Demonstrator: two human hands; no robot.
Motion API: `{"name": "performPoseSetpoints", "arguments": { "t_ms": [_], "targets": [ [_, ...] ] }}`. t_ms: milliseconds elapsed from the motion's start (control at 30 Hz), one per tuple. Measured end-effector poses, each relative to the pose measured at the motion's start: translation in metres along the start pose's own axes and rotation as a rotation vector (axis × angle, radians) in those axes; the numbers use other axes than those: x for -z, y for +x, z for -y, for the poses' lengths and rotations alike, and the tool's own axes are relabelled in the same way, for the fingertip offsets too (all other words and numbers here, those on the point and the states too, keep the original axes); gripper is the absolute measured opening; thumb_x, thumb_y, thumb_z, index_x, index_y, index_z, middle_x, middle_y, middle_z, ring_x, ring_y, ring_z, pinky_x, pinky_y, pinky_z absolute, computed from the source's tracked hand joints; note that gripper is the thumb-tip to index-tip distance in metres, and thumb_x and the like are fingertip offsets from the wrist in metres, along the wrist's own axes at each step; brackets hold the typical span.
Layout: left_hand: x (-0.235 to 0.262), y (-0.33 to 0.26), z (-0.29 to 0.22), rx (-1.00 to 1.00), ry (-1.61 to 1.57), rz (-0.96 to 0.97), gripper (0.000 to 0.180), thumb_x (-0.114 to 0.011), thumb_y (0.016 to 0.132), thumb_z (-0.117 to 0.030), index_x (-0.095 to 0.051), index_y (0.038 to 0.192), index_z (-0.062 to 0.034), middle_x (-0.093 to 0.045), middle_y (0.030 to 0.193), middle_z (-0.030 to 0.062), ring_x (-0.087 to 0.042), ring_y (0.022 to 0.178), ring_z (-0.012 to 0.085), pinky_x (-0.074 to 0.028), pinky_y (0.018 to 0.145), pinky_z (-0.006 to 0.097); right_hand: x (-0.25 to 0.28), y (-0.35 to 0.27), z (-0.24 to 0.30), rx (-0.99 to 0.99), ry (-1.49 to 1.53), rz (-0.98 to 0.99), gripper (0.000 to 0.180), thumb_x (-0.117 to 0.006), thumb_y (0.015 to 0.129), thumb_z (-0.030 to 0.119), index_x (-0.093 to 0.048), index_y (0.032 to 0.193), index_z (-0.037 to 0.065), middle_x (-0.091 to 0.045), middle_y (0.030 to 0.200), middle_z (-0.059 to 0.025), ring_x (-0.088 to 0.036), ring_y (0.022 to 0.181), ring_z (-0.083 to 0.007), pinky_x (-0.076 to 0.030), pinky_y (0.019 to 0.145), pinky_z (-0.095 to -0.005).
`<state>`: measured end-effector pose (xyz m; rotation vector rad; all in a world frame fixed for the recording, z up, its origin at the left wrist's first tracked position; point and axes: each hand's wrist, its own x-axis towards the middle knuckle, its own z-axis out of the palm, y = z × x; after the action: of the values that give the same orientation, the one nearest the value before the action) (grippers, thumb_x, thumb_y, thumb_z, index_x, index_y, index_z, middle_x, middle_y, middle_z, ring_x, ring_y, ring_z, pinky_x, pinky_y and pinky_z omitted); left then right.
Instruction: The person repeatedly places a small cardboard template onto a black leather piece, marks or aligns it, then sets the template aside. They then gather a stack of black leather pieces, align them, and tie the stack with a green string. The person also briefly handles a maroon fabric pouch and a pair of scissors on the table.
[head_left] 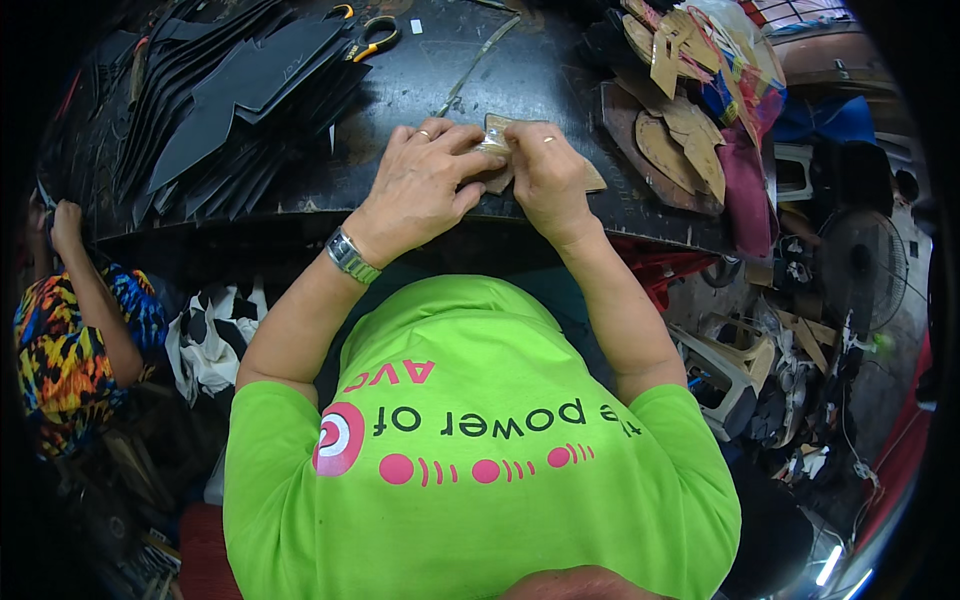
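Note:
Both my hands are together at the table's near edge over a small brown cardboard-like piece. My left hand, with a ring and a metal watch, has its fingers bent and pressed onto the piece's left side. My right hand, also ringed, is closed in a pinch on its upper side; what lies between the fingertips is hidden. A shiny, clear patch shows between the hands. Beyond them, a thin greenish strip lies on the dark table.
At left lies a fanned stack of black cut pieces, with yellow-black scissors beside it. Brown templates and plastic bags are heaped at right. A person in a colourful shirt sits at far left; a fan stands at right.

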<state>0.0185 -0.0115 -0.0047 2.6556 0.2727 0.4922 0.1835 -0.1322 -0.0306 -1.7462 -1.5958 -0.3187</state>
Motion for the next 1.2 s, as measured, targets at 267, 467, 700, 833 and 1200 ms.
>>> {"name": "performPoseSetpoints", "arguments": {
  "t_ms": [267,467,700,833,1200],
  "targets": [
    [0.002,-0.001,-0.001,0.014,-0.010,0.018,0.035,-0.076,0.084,-0.020,-0.075,0.119,-0.0224,-0.066,0.128,0.0012,-0.057,0.123,0.0246,-0.041,0.096,0.040,-0.005,0.011,0.002,-0.670,0.820,-0.159,0.005,-0.061,0.100,0.002,-0.064,0.103,0.001,-0.069,0.083,-0.0045,-0.065,0.075,-0.0112,-0.053,0.068,-0.0271],
    [0.001,0.000,0.000,0.013,-0.005,0.022,0.033,-0.076,0.084,-0.020,-0.075,0.117,-0.0202,-0.067,0.128,0.0016,-0.057,0.122,0.0250,-0.042,0.096,0.040,-0.014,0.006,0.007,-0.372,0.324,0.005,0.007,-0.065,0.097,0.001,-0.066,0.104,0.001,-0.073,0.091,-0.0092,-0.070,0.083,-0.0125,-0.054,0.073,-0.0277],
    [0.003,0.001,0.000,0.005,-0.025,0.017,0.029,-0.076,0.085,-0.021,-0.076,0.114,-0.0184,-0.067,0.127,0.0022,-0.058,0.120,0.0251,-0.042,0.095,0.040,-0.012,0.010,0.001,-0.582,0.500,0.051,0.004,-0.065,0.098,0.003,-0.065,0.102,0.003,-0.073,0.090,-0.0074,-0.066,0.075,-0.0130,-0.054,0.069,-0.0306],
    [0.001,-0.001,0.001,0.012,-0.043,-0.009,0.030,-0.077,0.084,-0.020,-0.077,0.114,-0.0187,-0.067,0.127,0.0021,-0.058,0.119,0.0248,-0.043,0.096,0.040,0.011,0.018,-0.028,-0.673,1.132,-0.353,0.011,-0.054,0.103,0.004,-0.061,0.111,0.002,-0.072,0.103,-0.0135,-0.070,0.089,-0.0197,-0.058,0.086,-0.0352],
    [-0.003,0.001,0.003,0.017,-0.240,-0.052,0.052,-0.081,0.077,-0.010,-0.067,0.127,-0.0159,-0.059,0.128,0.0102,-0.055,0.123,0.0327,-0.042,0.105,0.042,0.071,-0.016,-0.024,-0.375,0.078,0.257,0.039,-0.083,0.077,0.013,-0.067,0.110,0.000,-0.063,0.095,-0.0064,-0.058,0.080,-0.0211,-0.048,0.075,-0.0299]
  ]
}}
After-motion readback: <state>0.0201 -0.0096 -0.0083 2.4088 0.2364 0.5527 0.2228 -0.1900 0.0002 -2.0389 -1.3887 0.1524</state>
